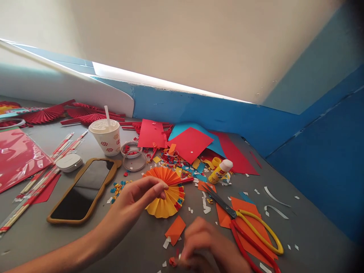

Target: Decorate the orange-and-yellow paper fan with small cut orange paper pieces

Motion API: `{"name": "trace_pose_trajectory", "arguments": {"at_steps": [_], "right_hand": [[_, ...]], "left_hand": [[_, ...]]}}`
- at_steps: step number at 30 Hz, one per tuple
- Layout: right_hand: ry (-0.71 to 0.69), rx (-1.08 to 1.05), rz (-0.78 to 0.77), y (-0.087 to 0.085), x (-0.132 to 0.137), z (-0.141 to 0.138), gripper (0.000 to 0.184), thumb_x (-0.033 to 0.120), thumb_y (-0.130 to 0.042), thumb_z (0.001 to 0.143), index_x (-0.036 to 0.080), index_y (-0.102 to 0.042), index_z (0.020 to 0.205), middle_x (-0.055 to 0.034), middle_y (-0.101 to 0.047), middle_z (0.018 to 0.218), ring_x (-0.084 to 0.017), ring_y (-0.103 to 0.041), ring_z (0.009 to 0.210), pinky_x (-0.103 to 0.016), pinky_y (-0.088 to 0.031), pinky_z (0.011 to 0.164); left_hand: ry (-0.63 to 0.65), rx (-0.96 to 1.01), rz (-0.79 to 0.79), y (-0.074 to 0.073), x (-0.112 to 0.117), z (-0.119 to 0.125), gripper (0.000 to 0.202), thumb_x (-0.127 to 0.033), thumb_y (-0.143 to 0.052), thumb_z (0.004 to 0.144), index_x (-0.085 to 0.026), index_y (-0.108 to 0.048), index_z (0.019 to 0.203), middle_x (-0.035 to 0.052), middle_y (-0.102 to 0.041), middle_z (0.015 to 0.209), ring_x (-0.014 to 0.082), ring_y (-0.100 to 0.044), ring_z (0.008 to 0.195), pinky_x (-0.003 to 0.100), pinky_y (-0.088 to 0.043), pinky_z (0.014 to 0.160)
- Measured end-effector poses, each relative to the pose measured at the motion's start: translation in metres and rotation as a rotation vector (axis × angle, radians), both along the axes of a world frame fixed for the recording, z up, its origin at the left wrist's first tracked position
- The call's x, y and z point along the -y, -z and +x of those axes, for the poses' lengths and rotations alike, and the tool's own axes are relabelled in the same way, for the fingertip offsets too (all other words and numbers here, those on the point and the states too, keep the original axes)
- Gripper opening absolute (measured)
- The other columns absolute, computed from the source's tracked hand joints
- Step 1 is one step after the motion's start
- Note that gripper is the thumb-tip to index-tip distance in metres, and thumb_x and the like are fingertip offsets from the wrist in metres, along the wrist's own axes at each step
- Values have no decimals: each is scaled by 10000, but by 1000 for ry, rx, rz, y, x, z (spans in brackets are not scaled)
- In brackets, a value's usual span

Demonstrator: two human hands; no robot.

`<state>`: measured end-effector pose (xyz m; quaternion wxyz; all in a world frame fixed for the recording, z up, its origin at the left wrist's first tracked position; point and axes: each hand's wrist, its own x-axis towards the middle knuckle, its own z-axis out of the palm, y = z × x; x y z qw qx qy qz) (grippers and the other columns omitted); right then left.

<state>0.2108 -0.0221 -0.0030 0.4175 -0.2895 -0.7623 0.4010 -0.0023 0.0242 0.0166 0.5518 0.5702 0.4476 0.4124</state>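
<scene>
Pinched between the thumb and fingers of my left hand (145, 195) is a pleated paper rosette (167, 206), orange on its upper part and yellow below. Small red and blue pieces decorate its right rim, and a red stick (184, 181) juts out to the right at its middle. My right hand (206, 242) is low in the picture, its fingers curled together and partly blurred. Whatever it holds, if anything, is too hidden to name. Near its fingertips lie an orange paper piece (175, 230) and a small red-orange scrap (172, 261).
Scissors (236, 216) with yellow and red handles rest on orange paper at right. Beyond are a glue stick (221, 171), red sheets (190, 145) and paper scraps. A phone (83, 191), earbud case (69, 162), lidded cup (105, 138), tape rolls (134, 161) and wrapped chopsticks (35, 195) stand leftward.
</scene>
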Motion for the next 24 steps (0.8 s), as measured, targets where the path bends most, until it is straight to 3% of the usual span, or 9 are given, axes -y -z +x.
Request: {"name": "trace_pose_trajectory", "arguments": {"at_steps": [1, 4, 7, 9, 12, 16, 20, 24], "right_hand": [[48, -78, -182, -6, -2, 0, 74, 253, -591, 922, 241, -645, 873, -19, -580, 779, -149, -560, 706, -250, -457, 647], [111, -311, -665, -21, -9, 1, 314, 455, -531, 935, 207, -692, 827, -27, -552, 782, -145, -509, 708, -257, -421, 678], [74, -508, -911, -26, -11, 0, 408, 521, -530, 911, 171, -729, 843, -41, -557, 775, -146, -485, 704, -262, -398, 691], [58, -568, -963, -25, -11, 0, 380, 491, -562, 901, 161, -741, 842, -48, -574, 795, -146, -486, 712, -263, -394, 707], [18, -600, -993, -21, -12, 1, 337, 450, -606, 884, 147, -747, 839, -48, -587, 802, -143, -488, 715, -258, -392, 712], [-41, -619, -1012, -17, -15, 3, 299, 391, -607, 893, 127, -735, 837, -40, -584, 766, -131, -480, 692, -243, -379, 681], [-68, -619, -997, -17, -16, 3, 295, 356, -565, 923, 123, -727, 840, -38, -579, 769, -132, -477, 692, -248, -378, 682], [-52, -593, -988, -20, -15, 4, 310, 326, -506, 960, 130, -722, 854, -39, -579, 792, -137, -470, 721, -258, -383, 715]], "left_hand": [[42, 6, 12, 0, 0, 0, 204, -365, -517, 951, -201, -638, 937, -5, -650, 861, 141, -578, 869, 213, -436, 793], [131, 3, 29, 4, 4, 4, 193, -347, -501, 960, -218, -577, 1081, 6, -684, 900, 148, -613, 872, 238, -459, 790], [257, -67, 11, 12, 10, 10, 231, -301, -603, 898, -204, -506, 1084, 17, -708, 901, 152, -651, 804, 256, -475, 742], [376, -148, -8, 16, 15, 14, 296, -259, -636, 869, -210, -468, 1107, 14, -719, 911, 152, -668, 755, 261, -479, 711], [499, -357, 52, 21, 21, 18, 337, -241, -690, 827, -225, -497, 1103, 7, -722, 931, 181, -667, 832, 271, -472, 734], [536, -559, 163, 22, 25, 24, 253, -213, -790, 728, -209, -570, 852, 5, -696, 907, 199, -629, 915, 263, -460, 768], [560, -611, 181, 20, 24, 26, 260, -212, -805, 703, -209, -572, 819, 6, -693, 907, 203, -622, 885, 256, -457, 727], [580, -532, 213, 20, 22, 19, 193, -340, -672, 847, -221, -570, 960, 13, -707, 945, 198, -628, 928, 255, -458, 754]]}}
